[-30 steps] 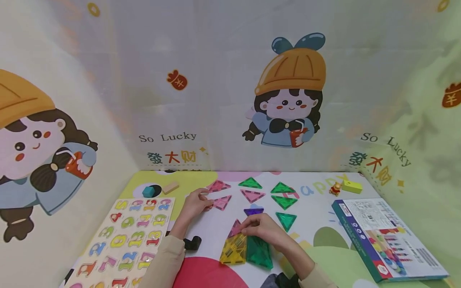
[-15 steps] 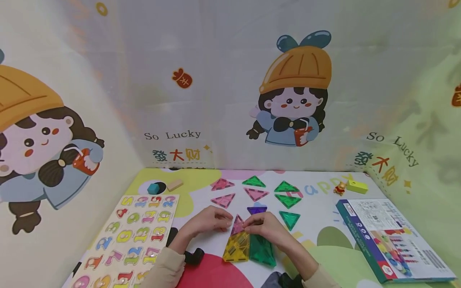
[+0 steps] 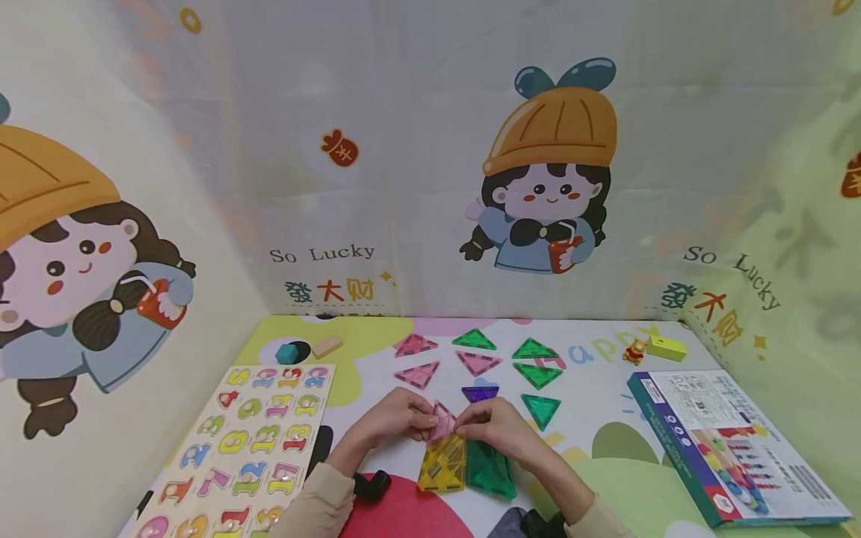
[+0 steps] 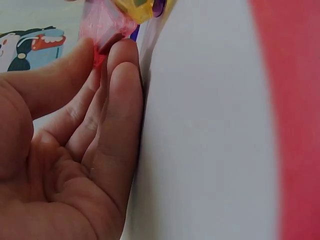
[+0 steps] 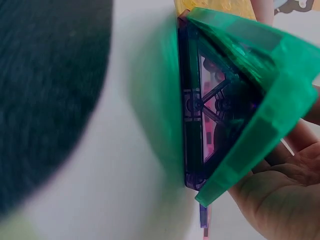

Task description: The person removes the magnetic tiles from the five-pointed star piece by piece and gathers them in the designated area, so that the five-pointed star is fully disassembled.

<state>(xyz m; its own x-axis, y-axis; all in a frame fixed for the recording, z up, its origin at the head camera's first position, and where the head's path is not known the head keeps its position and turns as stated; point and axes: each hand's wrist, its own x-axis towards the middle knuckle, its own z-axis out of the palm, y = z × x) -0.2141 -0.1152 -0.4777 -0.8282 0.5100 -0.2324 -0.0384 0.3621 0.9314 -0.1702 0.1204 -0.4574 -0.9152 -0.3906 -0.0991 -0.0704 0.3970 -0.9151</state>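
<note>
Moved: both hands have come closer since a moment ago, and the pink piece has tipped up between them.
Number board: the number puzzle board (image 3: 245, 448) lies flat on the far left of the play mat (image 3: 592, 388), well apart from the hands.
Blocks: a teal block (image 3: 287, 352) and a tan wooden block (image 3: 326, 346) sit near the back wall, behind the board.
Left hand: the left hand (image 3: 395, 417) pinches the left corner of the pink triangle tile (image 3: 442, 422) between thumb and fingers. The other fingers are almost straight.
Pink piece: it sits between the two hands, at the far end of the yellow tile (image 3: 442, 469). It leans, with one tip up and its long edge running left to right.
Right hand: the right hand (image 3: 496, 426) has curled fingers on the right corner of the pink piece.
Green piece: the green tile (image 3: 489, 471) lies just beside the yellow one. In the right wrist view it stands up like a little tent wall.
Loose pieces: more pink, green and purple triangles lie flat behind the hands.
Box: the toy box (image 3: 729, 441) lies at the far right.
Could go wrong: I think the pink piece could slip or snap the wrong way. A push too hard could knock the yellow and green walls flat.
</note>
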